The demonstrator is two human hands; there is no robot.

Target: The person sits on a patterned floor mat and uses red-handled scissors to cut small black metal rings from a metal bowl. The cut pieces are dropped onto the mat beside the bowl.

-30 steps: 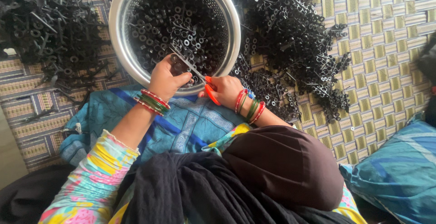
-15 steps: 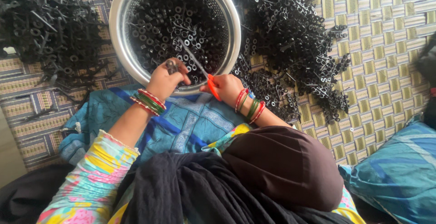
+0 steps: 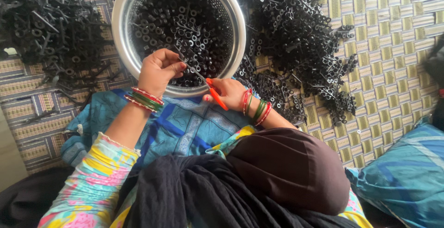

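Note:
My left hand [image 3: 156, 70] is closed on a small black plastic piece, held over the near rim of a steel colander bowl [image 3: 121, 33]. My right hand [image 3: 227, 93] grips orange-handled scissors [image 3: 210, 88], whose blades point up-left and reach the piece at my left fingertips. The bowl is full of small black ring-shaped parts [image 3: 185, 24]. Both wrists wear red and green bangles.
A big heap of joined black plastic parts [image 3: 296, 38] lies right of the bowl, and a heap of black sprue sticks [image 3: 41, 24] lies left of it, both on a woven mat [image 3: 393, 70]. A blue patterned cloth [image 3: 185, 126] covers my lap. A blue cushion [image 3: 407, 177] sits at the lower right.
My left hand has shifted slightly left and up over the bowl rim. The scissors stay at the piece, their blades angled a little differently.

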